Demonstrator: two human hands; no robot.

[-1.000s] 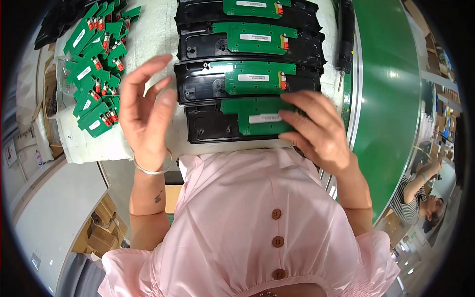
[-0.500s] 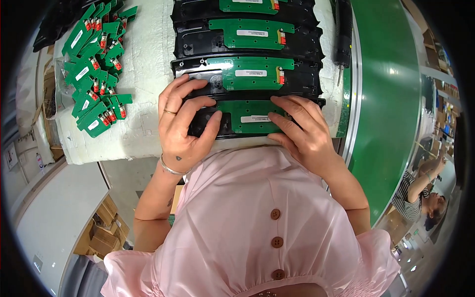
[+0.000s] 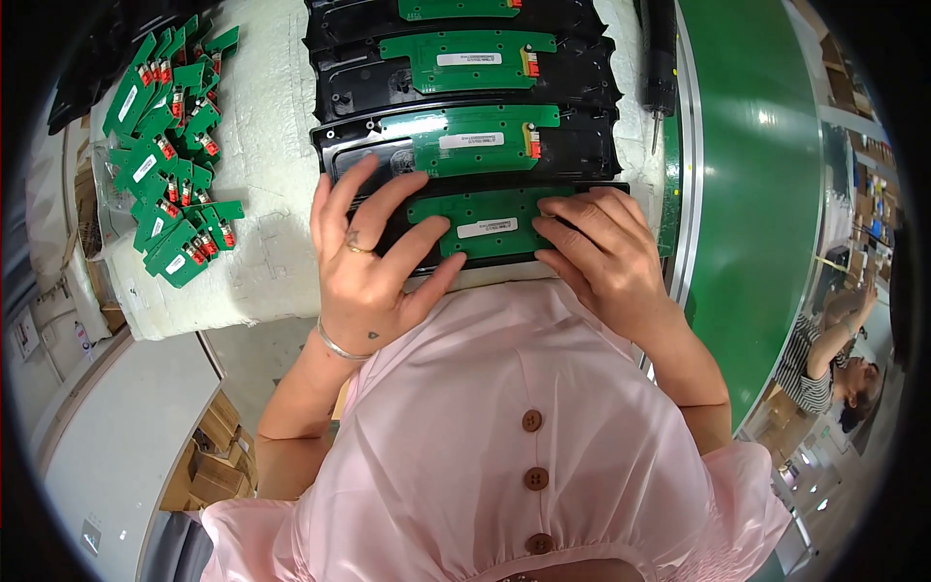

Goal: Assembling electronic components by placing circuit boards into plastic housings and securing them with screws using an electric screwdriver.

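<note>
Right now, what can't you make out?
Right end of the nearest green board, and any connector there: head view, under the right hand.
Left end of its black housing: head view, largely behind the left hand.
Topmost board: head view, cut by the top edge.
Upper end of the black screwdriver: head view, same edge.

Grn PCB (image 3: 485,205) w/ wht label (image 3: 488,227) lies label-up, lengthwise in long blk plastic shell (image 3: 400,225), both part hidden.

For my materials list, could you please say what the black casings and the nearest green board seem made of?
The black casings look like moulded plastic, fairly glossy, given highlights and raised bosses. The nearest green board is probably coated fibreglass laminate: flat, with small dark dots.
</note>
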